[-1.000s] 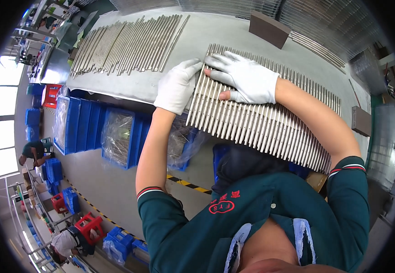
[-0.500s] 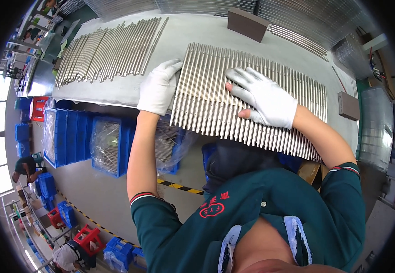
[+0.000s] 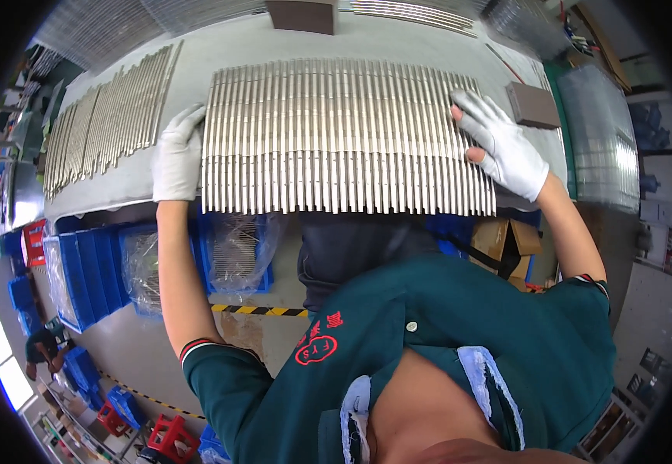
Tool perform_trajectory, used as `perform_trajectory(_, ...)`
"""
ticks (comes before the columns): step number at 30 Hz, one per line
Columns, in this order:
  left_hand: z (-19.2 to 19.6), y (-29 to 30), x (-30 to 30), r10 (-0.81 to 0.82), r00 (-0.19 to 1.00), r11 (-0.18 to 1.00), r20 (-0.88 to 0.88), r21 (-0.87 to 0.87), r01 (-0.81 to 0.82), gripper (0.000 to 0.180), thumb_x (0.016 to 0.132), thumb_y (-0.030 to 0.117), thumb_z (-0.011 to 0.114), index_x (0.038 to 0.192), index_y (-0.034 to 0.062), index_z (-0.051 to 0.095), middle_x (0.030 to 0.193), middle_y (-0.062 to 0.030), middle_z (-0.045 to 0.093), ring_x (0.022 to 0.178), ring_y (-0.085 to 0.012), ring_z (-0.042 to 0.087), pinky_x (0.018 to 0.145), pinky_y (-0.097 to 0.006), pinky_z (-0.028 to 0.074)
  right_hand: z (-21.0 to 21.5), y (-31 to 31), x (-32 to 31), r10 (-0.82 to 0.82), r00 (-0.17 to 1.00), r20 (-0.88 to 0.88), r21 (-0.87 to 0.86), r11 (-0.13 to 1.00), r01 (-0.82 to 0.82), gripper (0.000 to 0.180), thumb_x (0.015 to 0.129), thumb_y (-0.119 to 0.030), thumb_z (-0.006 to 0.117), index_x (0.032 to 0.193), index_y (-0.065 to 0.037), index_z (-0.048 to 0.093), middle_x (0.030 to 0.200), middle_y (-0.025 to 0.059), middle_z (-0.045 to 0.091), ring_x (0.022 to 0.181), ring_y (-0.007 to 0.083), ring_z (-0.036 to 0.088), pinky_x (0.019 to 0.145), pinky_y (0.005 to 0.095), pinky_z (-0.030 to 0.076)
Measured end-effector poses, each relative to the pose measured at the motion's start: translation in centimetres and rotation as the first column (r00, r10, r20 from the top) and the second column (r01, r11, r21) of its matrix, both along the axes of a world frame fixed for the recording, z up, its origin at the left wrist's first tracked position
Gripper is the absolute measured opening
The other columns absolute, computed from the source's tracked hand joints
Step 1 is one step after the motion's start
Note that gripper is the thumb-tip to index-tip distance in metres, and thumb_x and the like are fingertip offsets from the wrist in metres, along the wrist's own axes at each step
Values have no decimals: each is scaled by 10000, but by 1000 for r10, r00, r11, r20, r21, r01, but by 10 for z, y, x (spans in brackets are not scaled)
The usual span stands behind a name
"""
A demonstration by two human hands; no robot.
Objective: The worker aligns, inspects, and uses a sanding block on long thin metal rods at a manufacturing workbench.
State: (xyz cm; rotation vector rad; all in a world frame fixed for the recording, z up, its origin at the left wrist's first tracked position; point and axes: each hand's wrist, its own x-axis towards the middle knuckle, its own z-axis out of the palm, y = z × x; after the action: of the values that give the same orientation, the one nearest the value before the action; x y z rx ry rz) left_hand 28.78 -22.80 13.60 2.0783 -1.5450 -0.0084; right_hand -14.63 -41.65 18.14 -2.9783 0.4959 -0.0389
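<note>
A wide row of slim silvery metal rods [image 3: 343, 131] lies side by side on the white-covered table [image 3: 196, 54], their near ends reaching past its front edge. Against the leftmost rod rests my left hand [image 3: 177, 158] in a white glove, its fingers stretched out along the row's side. My right hand [image 3: 507, 147], gloved too, lies with fingers spread over the rods at the right end. Its thumb and one fingertip stick out bare from the glove. Neither hand grips a rod.
A second batch of rods [image 3: 111, 120] lies at the left, its ends uneven. Grey-brown blocks stand at the back [image 3: 302, 17] and right [image 3: 535, 105]. Blue crates [image 3: 92, 267] with plastic-wrapped contents stand below the table. An open cardboard box [image 3: 518, 243] sits under its right side. A co-worker [image 3: 46, 348] sits far left.
My right hand has slid from the middle of the row to its right end. The left hand stays at the left side. The view has shifted and turned, so the row now looks level.
</note>
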Motion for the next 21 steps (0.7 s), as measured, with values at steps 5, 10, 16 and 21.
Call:
perform_trajectory(5,-11,4,9,-14,1000,1000,4,0,14,268,913,111,506,1144,88,642,1211,-75,615,1119,-242,582,949,-315,451,-5,-10,-20,-27,997,-70,-30,999,25,603,939,-461,417,1420,-102,363,1482,176,303,1356,374,293,1121,462,257)
perform_trajectory(10,-12,3,10,-22,1000,1000,9,12,22,267,913,96,507,1146,76,637,1220,-75,610,1137,-240,573,963,-311,443,-19,-24,-16,89,995,-38,-48,995,-91,708,923,-621,274,1424,-129,367,1496,176,274,1359,402,273,1124,459,253)
perform_trajectory(16,-11,2,10,-16,1000,1000,24,16,16,278,912,113,512,1161,83,629,1226,-70,609,1127,-236,581,954,-309,449,-16,-31,25,189,980,-57,-45,980,-192,769,895,-668,245,1421,-121,373,1496,177,273,1370,398,255,1146,473,198)
perform_trajectory(21,-1,8,4,30,1000,999,8,19,-30,276,890,127,532,1142,90,638,1211,-71,614,1110,-244,585,940,-315,455,-20,-28,67,325,946,-15,-20,945,-325,740,915,-636,251,1416,-107,382,1482,196,291,1368,391,267,1147,485,181)
